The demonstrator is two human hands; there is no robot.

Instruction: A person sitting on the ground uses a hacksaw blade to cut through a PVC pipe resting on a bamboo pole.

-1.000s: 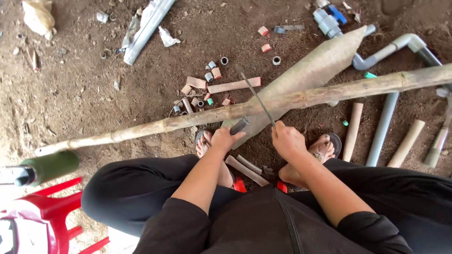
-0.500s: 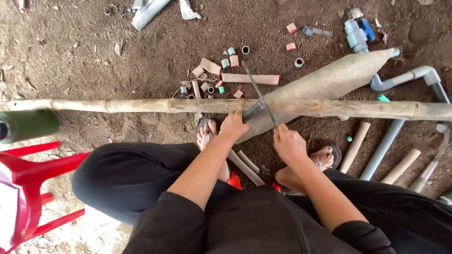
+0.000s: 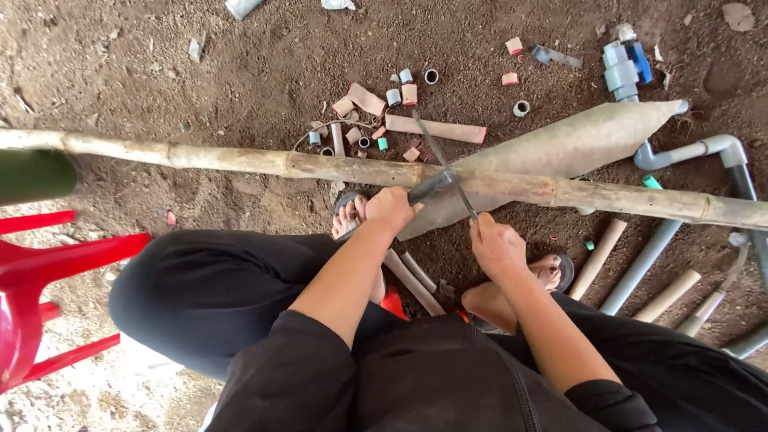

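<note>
Knees and black trousers fill the near edge of my view, with a red plastic chair (image 3: 48, 272) off to the left. Just beyond them I see both hands at work. The left hand (image 3: 390, 210) is clenched around a dark handle or short tool pressed to the near side of the bamboo pole (image 3: 240, 160). The right hand (image 3: 496, 246) is closed on the near end of a thin saw blade (image 3: 444, 172), which runs away from me across the pole — I cannot tell how deep it sits in the wood.

Compared with half a second ago, the pole lies nearly level across the view instead of slanting, and both hands have shifted a little rightward along it. The blade keeps the same diagonal line, and the right hand is drawn back nearer the body, so I judge the sawing stroke is under way rather than finished. The pole shows no break.

Under the pole sit sandalled feet and a broad tapered husk-like sheath (image 3: 576, 148). Farther out the dirt floor (image 3: 200, 88) is strewn with short cut pipe pieces (image 3: 436, 128) in pink, blue and tan — and to the right lie grey pipes (image 3: 640, 268) and a blue valve fitting (image 3: 624, 68).
</note>
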